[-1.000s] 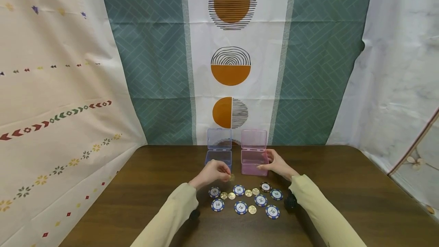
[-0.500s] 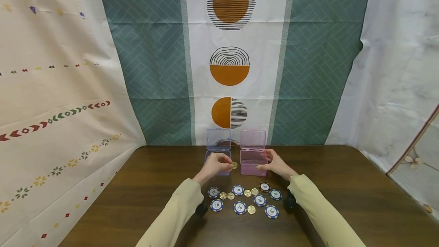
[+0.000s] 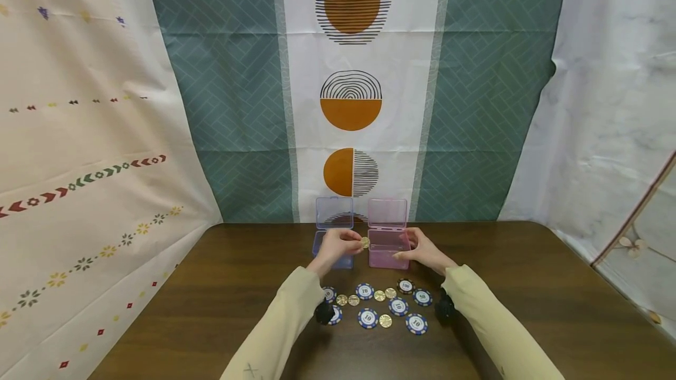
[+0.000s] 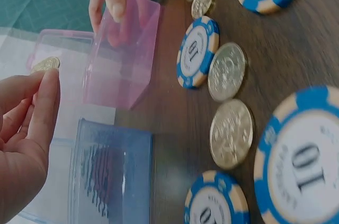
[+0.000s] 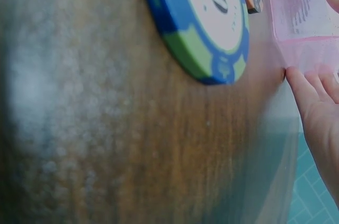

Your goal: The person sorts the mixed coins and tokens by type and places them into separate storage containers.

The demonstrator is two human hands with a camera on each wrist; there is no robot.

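My left hand (image 3: 337, 245) pinches a gold coin (image 3: 365, 242) between thumb and fingertips, above the table and just left of the pink plastic box (image 3: 388, 259). In the left wrist view the coin (image 4: 46, 64) stands out past the fingertips. The pink box sits with its see-through lid (image 3: 388, 213) raised. Its right side is held by my right hand (image 3: 426, 254), thumb at the front and fingers at the side. A matching blue box (image 3: 345, 262), lid up, stands to the left, partly hidden behind my left hand.
In front of the boxes lie several poker chips (image 3: 368, 318) and several gold coins (image 3: 385, 321) on the dark wooden table (image 3: 222, 298). My left sleeve and wrist camera partly cover the leftmost chips. A patterned curtain (image 3: 237, 133) hangs behind the table.
My left hand has lifted the coin from in front of the blue box and carried it up and right, towards the pink box. My right hand keeps its hold.
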